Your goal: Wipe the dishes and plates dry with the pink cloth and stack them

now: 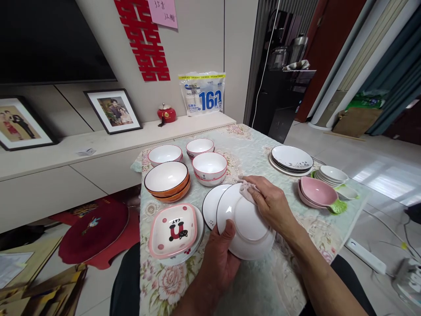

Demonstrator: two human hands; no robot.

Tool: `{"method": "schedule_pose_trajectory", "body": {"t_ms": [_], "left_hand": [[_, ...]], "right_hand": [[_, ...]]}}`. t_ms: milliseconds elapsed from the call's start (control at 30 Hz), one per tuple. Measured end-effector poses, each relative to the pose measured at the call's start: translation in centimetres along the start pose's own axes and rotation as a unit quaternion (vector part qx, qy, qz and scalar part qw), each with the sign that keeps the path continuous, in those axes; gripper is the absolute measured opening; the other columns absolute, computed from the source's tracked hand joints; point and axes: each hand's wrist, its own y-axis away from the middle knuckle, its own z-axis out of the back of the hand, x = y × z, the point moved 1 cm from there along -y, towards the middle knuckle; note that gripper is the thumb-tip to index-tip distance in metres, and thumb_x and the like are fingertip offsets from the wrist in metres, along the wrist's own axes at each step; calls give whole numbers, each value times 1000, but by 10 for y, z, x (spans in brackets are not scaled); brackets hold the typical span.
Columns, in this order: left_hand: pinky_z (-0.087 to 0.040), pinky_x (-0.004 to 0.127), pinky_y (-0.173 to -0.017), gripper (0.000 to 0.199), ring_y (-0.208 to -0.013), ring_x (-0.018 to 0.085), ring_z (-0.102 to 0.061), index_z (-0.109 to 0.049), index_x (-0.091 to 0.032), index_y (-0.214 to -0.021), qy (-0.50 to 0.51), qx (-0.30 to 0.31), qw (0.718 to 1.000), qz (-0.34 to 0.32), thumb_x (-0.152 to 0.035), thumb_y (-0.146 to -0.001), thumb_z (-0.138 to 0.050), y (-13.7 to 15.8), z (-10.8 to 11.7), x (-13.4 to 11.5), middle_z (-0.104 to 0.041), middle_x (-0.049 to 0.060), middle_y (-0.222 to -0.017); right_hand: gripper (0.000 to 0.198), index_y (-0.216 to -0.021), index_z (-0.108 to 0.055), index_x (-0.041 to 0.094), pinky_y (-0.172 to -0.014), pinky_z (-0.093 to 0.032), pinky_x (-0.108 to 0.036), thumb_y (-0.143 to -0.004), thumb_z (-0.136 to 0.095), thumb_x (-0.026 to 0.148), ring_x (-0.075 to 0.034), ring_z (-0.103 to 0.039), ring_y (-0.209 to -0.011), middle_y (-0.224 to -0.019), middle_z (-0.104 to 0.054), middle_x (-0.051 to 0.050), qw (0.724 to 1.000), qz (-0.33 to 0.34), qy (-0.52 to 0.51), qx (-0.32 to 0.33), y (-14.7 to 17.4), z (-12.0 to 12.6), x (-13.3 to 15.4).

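A white plate (246, 241) with a thin dark rim is tilted up, its underside facing me. My left hand (223, 250) grips its lower left edge, thumb on the underside. In my right hand (268, 199) is a bunched pale cloth (248, 192), pressed against the plate's upper right edge. Behind the held plate, another dark-rimmed white plate (210, 204) lies on the table. To the left sits a pink-edged square dish (173, 232) with a cat design, on top of a round white plate (199, 232). Orange bowls (167, 179) are stacked beyond it.
Stacked pink-rimmed bowls (209, 166) stand at the back. On the right are stacked plates (292, 158), small white bowls (333, 174) and pink dishes (317, 192) with green handles. A floral cloth (174, 283) covers the table. A cabinet (131, 145) runs behind it.
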Motion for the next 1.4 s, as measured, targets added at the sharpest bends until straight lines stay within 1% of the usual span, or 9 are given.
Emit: {"method": "schedule_pose_trajectory", "body": {"t_ms": [167, 333, 533, 633, 800, 1033, 1167, 1300, 1400], "left_hand": [[-42, 45, -112, 64, -116, 29, -68, -53, -24, -143, 23, 1, 1000, -10, -26, -82, -76, -3, 1, -2, -78, 9, -114], [-43, 43, -112, 52, -107, 22, -71, -52, -19, -143, 72, -21, 997, -15, -23, -93, -63, -6, 2, -8, -77, 11, -116], [-46, 46, -109, 49, -116, 28, -67, -55, -17, -140, 39, -6, 999, -3, -32, -93, -61, -6, 0, -11, -77, 13, -113], [-47, 47, -107, 48, -117, 31, -66, -61, -15, -132, 26, -7, 1000, 2, -34, -89, -68, -6, 2, -12, -76, 14, -115], [-48, 50, -105, 56, -121, 34, -63, -62, -11, -130, 7, -1, 1000, 2, -39, -84, -74, -6, 3, -13, -75, 17, -116], [-44, 46, -110, 57, -123, 30, -62, -53, -18, -141, 22, 0, 1000, 2, -31, -88, -70, -3, 0, -6, -73, 13, -124], [-45, 46, -109, 60, -123, 31, -63, -55, -16, -138, 25, -18, 999, 13, -31, -84, -75, -3, 2, -6, -73, 14, -123], [-45, 48, -108, 66, -123, 32, -62, -52, -14, -141, 8, -8, 1000, 8, -35, -84, -75, -5, 2, -8, -73, 16, -123], [-45, 48, -109, 68, -125, 32, -61, -49, -16, -144, 4, 2, 1000, -1, -36, -85, -74, -5, 0, -7, -72, 15, -125]], "right_hand": [[35, -133, -57, 17, -114, -40, -51, -100, -47, 24, -26, -52, -134, -141, -60, -14, 986, 140, 45, 83, 6, -8, 30], [34, -130, -59, 21, -113, -41, -50, -99, -47, 15, -24, -48, -134, -141, -59, -10, 971, 193, 26, 141, 5, -4, 39], [25, -110, -70, 22, -86, -51, -46, -94, -53, 13, -27, -54, -103, -109, -63, -13, 993, 109, 48, -13, 5, 0, 24], [23, -105, -70, 24, -84, -50, -39, -94, -54, 11, -23, -56, -100, -104, -63, -8, 993, 99, -11, 67, 7, 1, 35], [19, -96, -70, 27, -87, -49, -30, -95, -58, 12, -17, -60, -99, -101, -66, -1, 959, 92, -97, 252, 6, 21, 46], [21, -112, -63, 23, -90, -48, -42, -95, -54, 14, -25, -58, -104, -107, -67, -8, 997, 45, 5, 68, 4, 11, 24], [23, -110, -63, 24, -89, -49, -37, -92, -56, 11, -22, -60, -102, -106, -68, -5, 984, 80, -52, 151, 6, 6, 41], [25, -101, -67, 26, -86, -48, -30, -89, -58, 6, -17, -61, -97, -100, -67, 1, 961, 41, -66, 264, 6, 30, 38], [26, -101, -67, 26, -85, -47, -32, -88, -59, 6, -18, -60, -96, -101, -66, 0, 972, -13, -30, 235, 5, 39, 21]]}}
